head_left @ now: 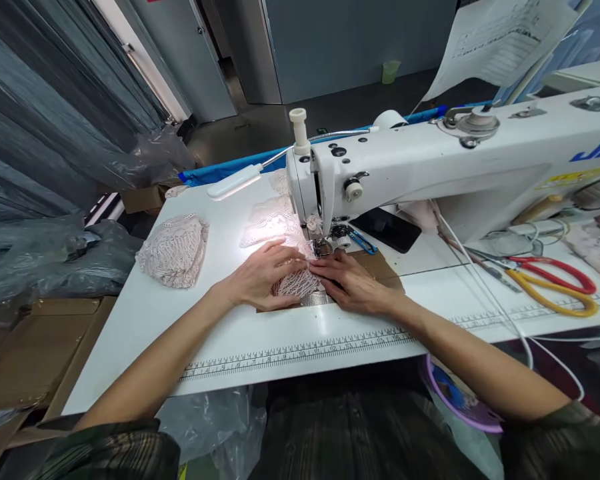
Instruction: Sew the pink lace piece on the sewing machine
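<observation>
Lace (298, 285) lies at needle end of sewing machine (430, 157), between hands. Left hand (267, 275) rests on it, fingers slightly spread, seemingly keeping it flat. Right hand (351, 283) at edge, fingers close together, perhaps steadying; cannot tell if pinching. Lamp (236, 182) nearby, likely for light.

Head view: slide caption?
Left hand and right hand on pale lace at a white sewing machine, lace pile to the left.

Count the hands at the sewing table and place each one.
2: the left hand lies on the pale lace piece; the right hand is at that piece's right edge.
</observation>
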{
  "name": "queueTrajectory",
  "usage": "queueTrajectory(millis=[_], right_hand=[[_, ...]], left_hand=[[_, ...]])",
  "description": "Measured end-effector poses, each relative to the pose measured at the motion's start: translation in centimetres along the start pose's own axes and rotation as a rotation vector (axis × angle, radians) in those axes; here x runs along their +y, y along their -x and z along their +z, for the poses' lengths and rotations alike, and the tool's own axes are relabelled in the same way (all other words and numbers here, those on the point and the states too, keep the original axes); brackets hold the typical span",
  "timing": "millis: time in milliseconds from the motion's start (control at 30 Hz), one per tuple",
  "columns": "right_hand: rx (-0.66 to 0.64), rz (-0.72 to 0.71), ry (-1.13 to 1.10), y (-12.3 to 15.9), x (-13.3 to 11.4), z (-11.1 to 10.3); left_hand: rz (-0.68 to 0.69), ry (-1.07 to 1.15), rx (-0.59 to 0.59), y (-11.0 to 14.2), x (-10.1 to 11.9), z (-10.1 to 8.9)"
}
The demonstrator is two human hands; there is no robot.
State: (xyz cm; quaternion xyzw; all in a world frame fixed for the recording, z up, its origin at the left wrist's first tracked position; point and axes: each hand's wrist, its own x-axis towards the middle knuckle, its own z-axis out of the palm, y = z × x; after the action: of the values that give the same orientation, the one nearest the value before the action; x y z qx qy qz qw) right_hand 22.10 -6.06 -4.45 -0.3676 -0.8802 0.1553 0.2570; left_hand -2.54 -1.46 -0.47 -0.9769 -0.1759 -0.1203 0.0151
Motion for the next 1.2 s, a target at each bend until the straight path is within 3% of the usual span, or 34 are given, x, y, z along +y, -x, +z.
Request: queueTrajectory(millis=[100, 233, 300, 400, 500, 700, 833, 933, 1100, 1200], right_hand=[[-0.003, 0.016, -0.019, 0.1, -0.3, -0.1], [-0.004, 0.064, -0.119, 0.3, -0.6, -0.1], [0.021, 0.083, -0.206, 0.5, -0.3, -0.2], [0.132, 0.117, -0.298, 0.4, 0.8, -0.6], [0.189, 0.144, -0.238, 0.2, 1.8, -0.9], [0.074, 0.003, -0.036, 0.2, 1.9, -0.4], [-0.026, -0.028, 0.146, -0.2, 1.2, -0.1], [-0.085, 0.005, 0.223, -0.7, 1.1, -0.3], [-0.103, 0.052, 0.084, -1.1, 1.7, -1.5], [-0.035, 0.132, -0.002, -0.3, 1.4, -1.8]], left_hand=[[0.12, -0.027, 0.092, 0.7, 1.3, 0.6], [0.026, -0.106, 0.244, 0.5, 2.3, 2.1], [-0.026, -0.073, 0.255, 0.2, 2.5, 2.4], [0.001, -0.021, 0.215, 0.0, 2.7, 2.3], [0.028, -0.019, 0.242, 0.2, 2.9, 2.1], [0.089, -0.067, 0.353, 0.5, 2.8, 1.9], [0.139, -0.013, 0.277, 0.6, 2.5, 2.1], [0.089, 0.058, 0.249, 0.6, 2.4, 2.5], [0.045, 0.112, 0.334, 0.3, 2.4, 3.2], [0.004, 0.146, 0.408, 0.2, 2.5, 3.2]])
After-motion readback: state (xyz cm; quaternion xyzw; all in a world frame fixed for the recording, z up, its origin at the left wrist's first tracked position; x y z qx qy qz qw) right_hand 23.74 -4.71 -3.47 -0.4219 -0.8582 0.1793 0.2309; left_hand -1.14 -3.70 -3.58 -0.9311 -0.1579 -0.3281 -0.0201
